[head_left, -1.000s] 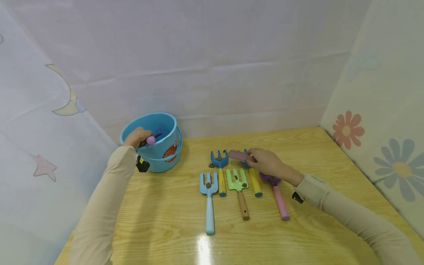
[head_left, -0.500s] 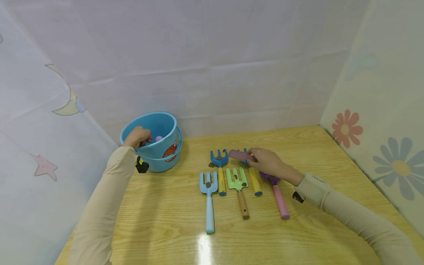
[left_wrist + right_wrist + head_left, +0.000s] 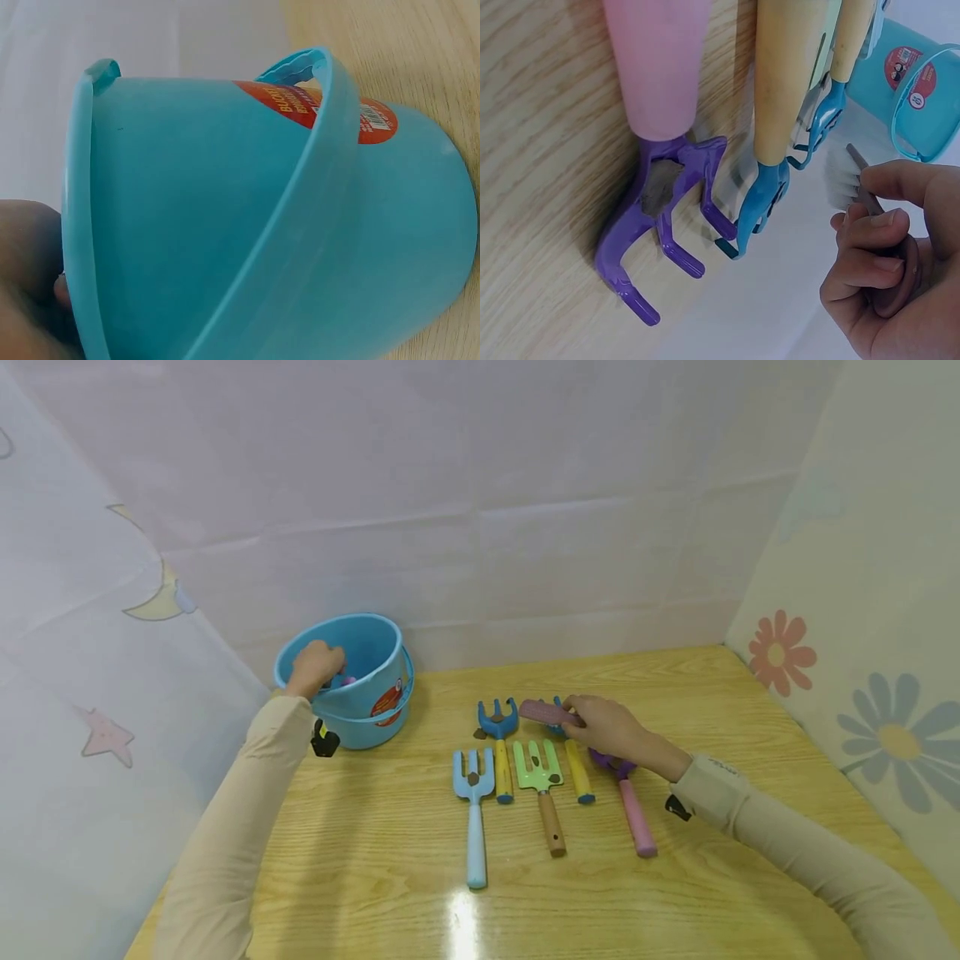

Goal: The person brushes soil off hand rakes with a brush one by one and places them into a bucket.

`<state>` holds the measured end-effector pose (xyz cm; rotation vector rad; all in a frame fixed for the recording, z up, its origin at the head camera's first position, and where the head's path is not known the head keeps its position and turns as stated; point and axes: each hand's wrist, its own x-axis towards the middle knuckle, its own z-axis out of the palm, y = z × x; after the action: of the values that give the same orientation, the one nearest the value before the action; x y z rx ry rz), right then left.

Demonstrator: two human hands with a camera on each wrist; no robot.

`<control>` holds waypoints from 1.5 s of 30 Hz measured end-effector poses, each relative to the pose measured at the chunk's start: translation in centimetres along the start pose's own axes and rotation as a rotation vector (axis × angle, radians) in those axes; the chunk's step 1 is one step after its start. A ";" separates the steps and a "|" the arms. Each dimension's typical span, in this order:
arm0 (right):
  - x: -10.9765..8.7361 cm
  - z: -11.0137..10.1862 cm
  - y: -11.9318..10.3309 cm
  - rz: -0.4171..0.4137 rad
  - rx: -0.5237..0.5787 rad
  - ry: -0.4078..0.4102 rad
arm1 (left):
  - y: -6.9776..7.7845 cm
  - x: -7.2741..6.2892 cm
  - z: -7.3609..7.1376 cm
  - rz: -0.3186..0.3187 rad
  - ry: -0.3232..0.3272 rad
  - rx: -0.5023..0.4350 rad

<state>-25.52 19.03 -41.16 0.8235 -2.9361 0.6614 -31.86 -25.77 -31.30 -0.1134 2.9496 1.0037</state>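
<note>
Five hand forks [image 3: 476,843] lie on the wooden table [image 3: 375,860] in the head view; the right hand [image 3: 609,727] grips a mauve brush [image 3: 546,712] above their heads, while the left hand [image 3: 313,665] dips inside the blue bucket [image 3: 363,695], beside a pink tip [image 3: 348,681], its fingers too hidden to tell their hold. The left wrist view shows mostly the bucket's outer wall. Only the right wrist view shows white bristles [image 3: 841,176] and fingers curled round the brush's handle [image 3: 900,289], probably its best hold; it looks light, stiff-backed and soft-bristled.

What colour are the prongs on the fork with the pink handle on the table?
Purple. The prongs show best in the right wrist view.
</note>
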 end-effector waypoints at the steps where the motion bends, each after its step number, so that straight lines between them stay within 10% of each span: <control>1: 0.0 0.0 0.1 0.002 -0.002 0.000 | 0.0 0.0 0.1 0.012 0.015 0.007; 13: -0.1 0.3 0.6 -0.007 0.015 0.014 | 0.6 -0.4 0.8 0.112 0.181 0.019; 45: 0.0 0.2 1.3 0.008 0.056 0.026 | 1.3 -2.9 2.3 0.303 0.289 0.135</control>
<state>-26.20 19.94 -41.90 0.8016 -2.9114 0.7525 -29.10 -23.15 -32.24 0.2163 3.3647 0.8738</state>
